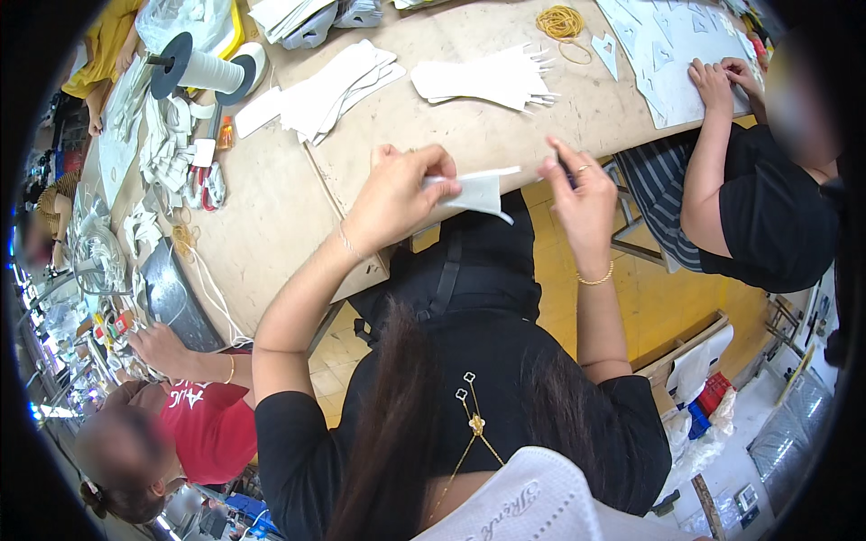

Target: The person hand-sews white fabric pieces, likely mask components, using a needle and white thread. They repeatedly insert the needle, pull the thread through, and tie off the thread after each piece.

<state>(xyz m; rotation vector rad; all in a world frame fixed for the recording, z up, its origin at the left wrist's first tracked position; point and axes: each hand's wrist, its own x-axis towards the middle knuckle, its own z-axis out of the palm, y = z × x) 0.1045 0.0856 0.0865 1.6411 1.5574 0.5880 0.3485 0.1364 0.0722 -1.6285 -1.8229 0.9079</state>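
White piece: flat white cut sheet piece, thin and flexible, held in the air just over the near edge of the table, above the person's lap, between both hands.
Table: broad tan wooden worktable with a worn top, running across the upper half of the view.
Co-worker right: a person in black, both hands pressed on a large white cut sheet at the far right of the table.
Co-worker left: a person in a red top, one hand resting at the table's left end beside a clutter of small parts.
White stacks: two fanned piles of white cut pieces and lying mid-table, well apart from the held piece.
Spool: large reel of white tape with dark flanges, on its side at upper left.
Rubber bands: small heap of yellow bands at the far edge.
Left hand: left hand curled closed, thumb and fingertips pinching the left end of the white piece.
Right hand: right hand half open, fingers extended; thumb and forefinger meet near the right tip of the piece, but whether they grip it I cannot tell.
Doing it well: likely best to keep the left pinch firm and the piece taut and level, working close to the edge so the thin sheet does not crease.
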